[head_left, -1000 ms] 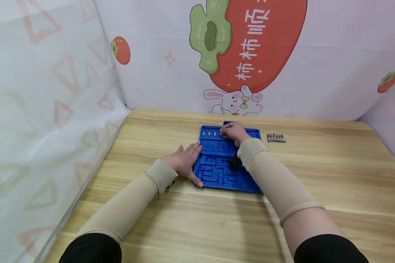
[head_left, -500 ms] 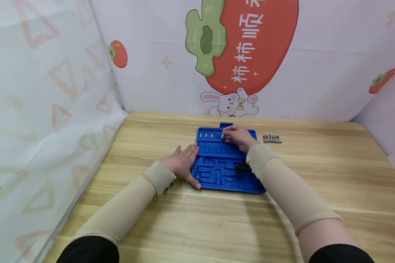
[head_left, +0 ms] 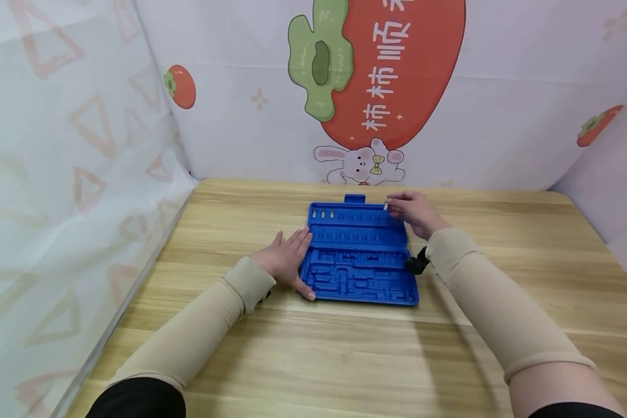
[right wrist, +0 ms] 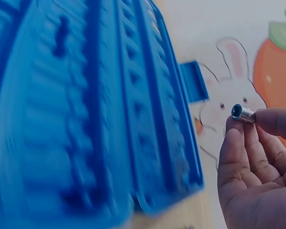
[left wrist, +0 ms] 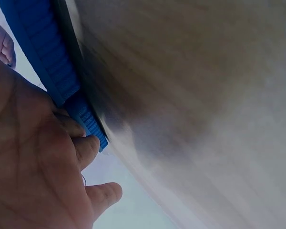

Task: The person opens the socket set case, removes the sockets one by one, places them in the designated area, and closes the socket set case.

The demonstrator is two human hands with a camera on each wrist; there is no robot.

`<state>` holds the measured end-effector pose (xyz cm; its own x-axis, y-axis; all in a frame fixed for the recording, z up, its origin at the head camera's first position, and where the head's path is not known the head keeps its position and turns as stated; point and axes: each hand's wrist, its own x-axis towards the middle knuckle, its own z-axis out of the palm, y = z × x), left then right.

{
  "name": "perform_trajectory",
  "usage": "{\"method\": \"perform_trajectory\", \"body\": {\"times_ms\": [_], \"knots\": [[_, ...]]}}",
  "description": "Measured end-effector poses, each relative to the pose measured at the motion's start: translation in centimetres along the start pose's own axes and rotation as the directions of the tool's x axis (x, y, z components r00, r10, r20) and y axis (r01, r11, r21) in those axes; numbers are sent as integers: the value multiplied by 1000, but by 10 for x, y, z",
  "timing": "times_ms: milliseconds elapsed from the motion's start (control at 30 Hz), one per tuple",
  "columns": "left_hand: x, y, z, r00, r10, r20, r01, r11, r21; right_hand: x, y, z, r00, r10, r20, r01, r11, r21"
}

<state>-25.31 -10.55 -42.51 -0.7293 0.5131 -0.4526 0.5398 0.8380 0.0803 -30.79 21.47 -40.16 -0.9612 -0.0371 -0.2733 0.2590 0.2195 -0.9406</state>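
A blue moulded tool case (head_left: 359,247) lies unfolded on the wooden table. Its upper tray holds three small metal pieces (head_left: 323,213) at the left end of the row. My left hand (head_left: 284,258) rests along the case's left edge, fingers spread and thumb at the near corner; in the left wrist view the fingertips touch the blue side wall. Above the upper right corner, my right hand (head_left: 415,212) pinches a small silver socket (right wrist: 242,113) between thumb and fingertips. The right wrist view shows the socket's hollow end facing the case (right wrist: 143,95).
The case's latch tab (head_left: 355,198) sticks out at its far edge. A printed cloth backdrop (head_left: 230,133) stands behind the table (head_left: 313,360), and a white cloth (head_left: 57,191) hangs at the left. A black wrist-worn device (head_left: 417,263) sits under my right wrist.
My right hand has moved right, from the upper tray to the case's far right corner, carrying the socket. The row of metal pieces on the table is now behind it. My left hand stays put.
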Motion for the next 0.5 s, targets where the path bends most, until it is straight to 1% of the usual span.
{"method": "perform_trajectory", "body": {"times_ms": [200, 500], "knots": [[-1, 1, -1, 1000, -2, 7, 2, 1000, 3, -4, 5, -29, 999, -5, -34, 4, 1000, -21], [-4, 3, -4, 1000, -1, 6, 1, 1000, -2, -13, 19, -69, 998, -46, -31, 46, 999, -2]]}}
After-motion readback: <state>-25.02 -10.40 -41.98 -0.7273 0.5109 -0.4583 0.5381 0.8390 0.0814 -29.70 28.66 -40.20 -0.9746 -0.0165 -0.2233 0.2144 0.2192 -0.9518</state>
